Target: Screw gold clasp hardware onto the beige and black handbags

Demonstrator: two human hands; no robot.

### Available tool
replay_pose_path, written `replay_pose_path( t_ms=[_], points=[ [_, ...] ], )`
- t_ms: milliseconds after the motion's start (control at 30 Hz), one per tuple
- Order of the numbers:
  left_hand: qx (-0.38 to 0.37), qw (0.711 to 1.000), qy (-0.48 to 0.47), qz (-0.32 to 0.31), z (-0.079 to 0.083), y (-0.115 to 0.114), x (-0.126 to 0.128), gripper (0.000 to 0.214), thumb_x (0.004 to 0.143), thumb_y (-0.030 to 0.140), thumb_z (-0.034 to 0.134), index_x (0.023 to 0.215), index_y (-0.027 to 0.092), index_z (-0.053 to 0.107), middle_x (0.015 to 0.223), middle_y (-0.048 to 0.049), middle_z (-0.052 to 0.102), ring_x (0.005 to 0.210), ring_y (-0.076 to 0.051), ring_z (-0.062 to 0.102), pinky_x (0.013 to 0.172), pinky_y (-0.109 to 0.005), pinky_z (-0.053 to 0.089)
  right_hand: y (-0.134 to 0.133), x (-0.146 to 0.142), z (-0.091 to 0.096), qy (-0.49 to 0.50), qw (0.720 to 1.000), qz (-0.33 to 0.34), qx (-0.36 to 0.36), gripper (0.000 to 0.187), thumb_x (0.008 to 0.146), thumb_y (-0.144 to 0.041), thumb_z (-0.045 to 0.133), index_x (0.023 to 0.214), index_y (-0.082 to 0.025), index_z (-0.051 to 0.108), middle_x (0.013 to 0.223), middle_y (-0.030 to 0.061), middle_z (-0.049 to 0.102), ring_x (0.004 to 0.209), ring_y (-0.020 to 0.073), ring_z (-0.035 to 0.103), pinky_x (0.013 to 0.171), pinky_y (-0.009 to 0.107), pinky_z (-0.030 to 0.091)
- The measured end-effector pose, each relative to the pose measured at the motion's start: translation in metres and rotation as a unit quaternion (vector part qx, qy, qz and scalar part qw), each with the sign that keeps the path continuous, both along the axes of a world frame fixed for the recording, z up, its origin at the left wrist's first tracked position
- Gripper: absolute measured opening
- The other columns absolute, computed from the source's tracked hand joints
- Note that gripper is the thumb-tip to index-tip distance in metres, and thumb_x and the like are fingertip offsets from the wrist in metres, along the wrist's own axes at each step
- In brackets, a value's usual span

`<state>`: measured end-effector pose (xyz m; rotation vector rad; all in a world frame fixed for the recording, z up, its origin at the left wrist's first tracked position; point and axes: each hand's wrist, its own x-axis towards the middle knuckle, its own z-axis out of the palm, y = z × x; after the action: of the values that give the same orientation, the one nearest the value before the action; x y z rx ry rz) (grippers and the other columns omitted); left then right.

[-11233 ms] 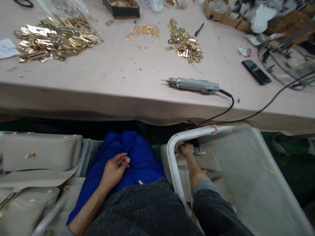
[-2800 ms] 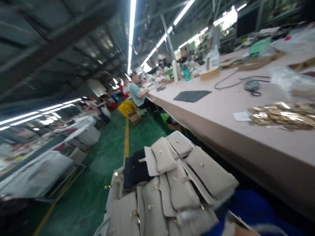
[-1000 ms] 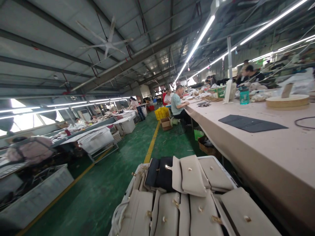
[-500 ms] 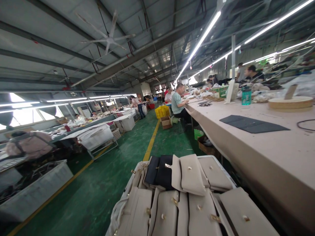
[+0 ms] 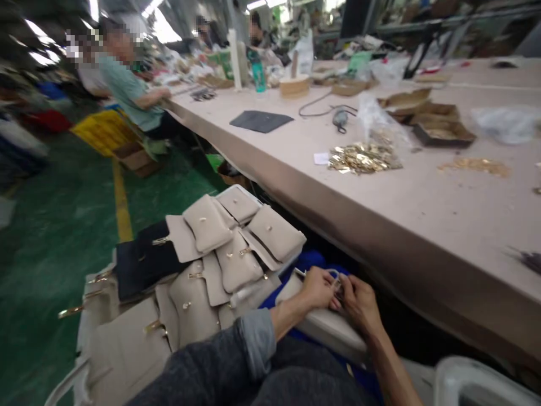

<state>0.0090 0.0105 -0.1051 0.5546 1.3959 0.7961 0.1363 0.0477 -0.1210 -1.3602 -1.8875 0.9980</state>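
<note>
A beige bag [image 5: 325,327] lies across my lap on a blue cloth [image 5: 310,260], just under the table's edge. My left hand [image 5: 316,288] rests on the bag's far end with its fingers curled. My right hand [image 5: 360,304] meets it from the right. The fingertips of both hands pinch together at the bag's far edge, where a small pale fitting [image 5: 335,276] shows between them. What exactly each finger holds is blurred.
A bin of stacked beige and black bags [image 5: 198,259] stands at my left. The long pink table [image 5: 380,192] carries a gold hardware pile [image 5: 363,158] and a black mat [image 5: 260,120]. A white bin rim [image 5: 469,383] sits bottom right. A seated person [image 5: 127,84] works farther along.
The view has swung down and right from the hall to my lap. Both my hands, unseen half a second ago, now show on the beige bag.
</note>
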Motion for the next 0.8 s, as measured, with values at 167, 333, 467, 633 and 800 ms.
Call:
replay_pose_path(
  t_ms=[167,333,467,633,800],
  points=[
    [0.007,0.999,0.018,-0.049,-0.003,0.004,0.006,0.006,0.088,0.007,0.069,0.083,0.007,0.069,0.054,-0.0048,0.067,0.049,-0.017,0.07,0.049,-0.019,0.057,-0.006,0.025,-0.004,-0.018,0.998,-0.021,-0.057,0.066,0.097,-0.074,0.04,0.061,-0.02,0.05,0.057,0.0007,0.048,0.055,0.0141,0.042,0.057,0.029,0.03],
    [0.023,1.0,0.015,-0.006,-0.003,0.006,0.0,0.007,0.088,0.006,0.066,0.082,0.009,0.065,0.061,-0.0072,0.071,0.049,-0.017,0.07,0.045,-0.018,0.055,0.001,0.019,-0.003,0.01,0.994,-0.005,-0.112,0.064,0.096,-0.073,0.044,0.065,-0.018,0.056,0.059,0.002,0.054,0.057,0.0148,0.045,0.057,0.028,0.032],
    [0.007,0.999,0.035,0.023,-0.011,0.005,0.005,0.01,0.082,0.001,0.068,0.082,0.01,0.063,0.063,-0.0083,0.072,0.05,-0.02,0.071,0.044,-0.02,0.056,0.0,0.023,-0.005,0.061,0.983,0.011,-0.172,0.059,0.096,-0.071,0.048,0.074,-0.018,0.061,0.065,0.0031,0.06,0.059,0.016,0.051,0.059,0.027,0.038],
    [-0.002,0.999,0.033,0.021,-0.01,0.005,0.005,0.014,0.081,0.003,0.069,0.071,0.01,0.062,0.061,-0.0091,0.072,0.047,-0.019,0.07,0.046,-0.022,0.057,0.004,0.024,-0.01,0.008,0.991,0.02,-0.13,0.051,0.095,-0.064,0.052,0.072,-0.019,0.06,0.065,0.0032,0.061,0.061,0.0172,0.054,0.059,0.027,0.037],
    [-0.022,0.998,0.04,0.043,-0.009,0.009,0.005,0.013,0.078,0.0,0.067,0.071,0.01,0.064,0.06,-0.007,0.071,0.046,-0.017,0.068,0.045,-0.021,0.055,0.013,0.029,-0.02,-0.069,0.995,0.008,-0.077,0.047,0.101,-0.052,0.038,0.096,-0.02,0.071,0.094,0.0082,0.072,0.085,0.0216,0.064,0.077,0.03,0.045]
  ],
)
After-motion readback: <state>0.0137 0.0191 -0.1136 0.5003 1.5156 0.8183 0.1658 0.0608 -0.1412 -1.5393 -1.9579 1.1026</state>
